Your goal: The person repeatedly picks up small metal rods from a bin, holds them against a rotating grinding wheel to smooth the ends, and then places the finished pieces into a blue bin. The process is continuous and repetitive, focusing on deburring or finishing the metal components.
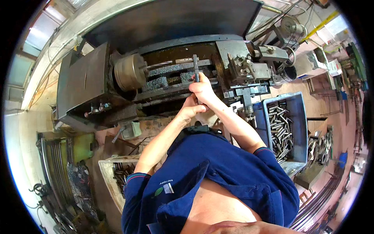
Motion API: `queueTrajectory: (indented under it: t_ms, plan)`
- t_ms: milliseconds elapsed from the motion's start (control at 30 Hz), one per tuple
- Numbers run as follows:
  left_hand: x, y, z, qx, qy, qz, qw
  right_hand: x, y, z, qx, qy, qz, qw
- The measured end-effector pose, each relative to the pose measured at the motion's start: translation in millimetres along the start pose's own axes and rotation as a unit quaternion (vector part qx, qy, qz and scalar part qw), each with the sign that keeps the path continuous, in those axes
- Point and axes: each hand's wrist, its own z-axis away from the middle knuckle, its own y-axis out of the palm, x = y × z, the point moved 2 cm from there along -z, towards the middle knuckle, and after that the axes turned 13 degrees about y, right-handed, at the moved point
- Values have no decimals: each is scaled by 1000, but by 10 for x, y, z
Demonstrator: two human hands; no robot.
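In the head view, a long dark metal tool point(196, 67) is gripped by the right hand point(202, 89), with the fingers curled around it. The tool is held over the near side of a big metal machine point(85, 76). The left hand point(189, 110) is placed just below the right, near the tool's low end, with its fingers bent; whether anything is held by it cannot be told. Metal bits point(157, 84) are piled inside the machine, near a fat round part point(130, 72). A blue bin point(300, 121) at the right is filled with short metal rods point(279, 132).
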Motion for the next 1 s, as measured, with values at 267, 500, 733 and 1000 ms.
queueTrajectory:
  t_ms: [267, 500, 733, 1000]
  plan:
    - [-231, -73, 107, -16, -11, 60, 998, 123, 249, 29, -30, 48, 54, 997]
    - [-282, -439, 282, -53, -3, -14, 999, 124, 672, -22, -19, 40, 87, 995]
    - [-393, -480, 381, -57, -13, -2, 998, 147, 742, 57, -2, 60, 36, 998]
    - [-386, -511, 320, -59, -7, 22, 998, 128, 777, 1, -29, 49, 102, 993]
